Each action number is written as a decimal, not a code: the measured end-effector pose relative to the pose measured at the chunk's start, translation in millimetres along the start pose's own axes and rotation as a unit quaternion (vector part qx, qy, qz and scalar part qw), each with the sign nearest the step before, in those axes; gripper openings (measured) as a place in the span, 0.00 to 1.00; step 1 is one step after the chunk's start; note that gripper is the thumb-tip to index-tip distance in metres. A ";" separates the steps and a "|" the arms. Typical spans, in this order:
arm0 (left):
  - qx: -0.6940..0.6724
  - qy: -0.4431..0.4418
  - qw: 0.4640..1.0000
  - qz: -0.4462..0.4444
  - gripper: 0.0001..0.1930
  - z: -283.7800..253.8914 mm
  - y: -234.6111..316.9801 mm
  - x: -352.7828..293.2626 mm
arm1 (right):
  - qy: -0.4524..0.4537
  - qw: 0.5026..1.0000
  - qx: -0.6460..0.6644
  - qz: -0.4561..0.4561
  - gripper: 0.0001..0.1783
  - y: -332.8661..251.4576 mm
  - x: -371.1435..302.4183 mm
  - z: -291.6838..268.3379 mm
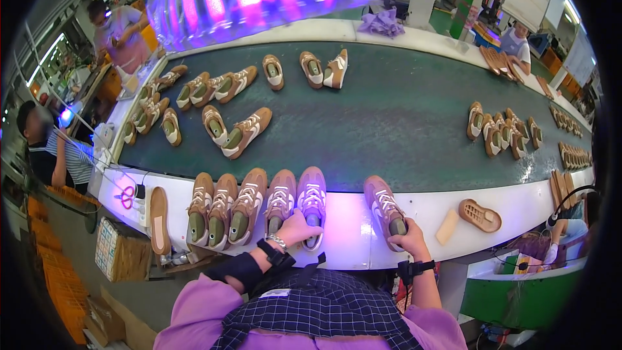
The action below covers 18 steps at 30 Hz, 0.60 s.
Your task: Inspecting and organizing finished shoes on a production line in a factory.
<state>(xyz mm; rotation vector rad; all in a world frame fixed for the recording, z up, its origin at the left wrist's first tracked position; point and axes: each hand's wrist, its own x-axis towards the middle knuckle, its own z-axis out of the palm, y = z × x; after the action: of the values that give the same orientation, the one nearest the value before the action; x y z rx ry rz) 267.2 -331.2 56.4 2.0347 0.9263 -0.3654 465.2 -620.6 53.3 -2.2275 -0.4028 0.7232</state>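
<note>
A row of tan sneakers with white laces stands on the white ledge in front of me, toes pointing away. My left hand [299, 229] grips the heel of the rightmost sneaker [312, 189] in that row, which looks purple under the lamp. Touching it on the left is another sneaker [282, 193], with three more beside that. Apart to the right, a single sneaker [381, 198] is held at its heel by my right hand [409, 238]. Olive inserts show in the openings of several shoes. The fingertips of both hands are partly hidden.
Beyond the ledge runs a dark green conveyor belt [363, 123] carrying more sneakers. A lit purple lamp cover [272, 0] hangs above. Loose soles [481, 215] lie to the right, another sole [159, 220] at left near red-handled scissors [124, 198]. Other people work around the belt.
</note>
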 end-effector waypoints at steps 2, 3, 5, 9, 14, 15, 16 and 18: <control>0.016 0.043 0.999 -0.010 0.44 14.0 3.2 2.0 | 0.000 1.000 -0.023 -0.001 0.39 -2.7 2.3 -3.0; -0.009 0.098 0.995 -0.006 0.44 25.2 -5.5 6.2 | -0.004 0.999 -0.048 -0.002 0.37 -5.2 2.9 -4.4; -0.082 0.136 0.987 -0.008 0.38 24.3 3.3 2.3 | -0.012 1.000 0.006 -0.002 0.36 12.1 8.8 -1.3; -0.605 -0.078 0.790 0.063 0.28 19.4 -30.6 11.1 | -0.153 0.933 0.326 0.018 0.34 4.0 -1.5 18.1; -0.669 -0.139 0.725 0.082 0.29 6.9 -14.4 -18.1 | -0.278 0.819 0.501 0.002 0.35 -55.9 -15.5 50.8; -0.695 -0.138 0.699 0.095 0.28 -0.1 -13.1 -22.5 | -0.278 0.828 0.486 -0.027 0.36 -79.9 -20.6 48.9; -0.719 -0.137 0.672 0.108 0.28 -6.9 -9.9 -31.1 | -0.278 0.835 0.471 -0.056 0.36 -101.3 -24.4 44.2; -0.711 -0.067 0.688 0.125 0.28 -41.9 28.6 -64.2 | -0.267 0.843 0.451 -0.121 0.39 -131.4 -28.0 26.1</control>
<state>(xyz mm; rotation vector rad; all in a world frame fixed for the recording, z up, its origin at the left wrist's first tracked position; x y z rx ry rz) 240.8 -338.9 133.6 0.6071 0.4705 0.3318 418.9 -531.3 146.0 -1.0478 -0.4676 1.1044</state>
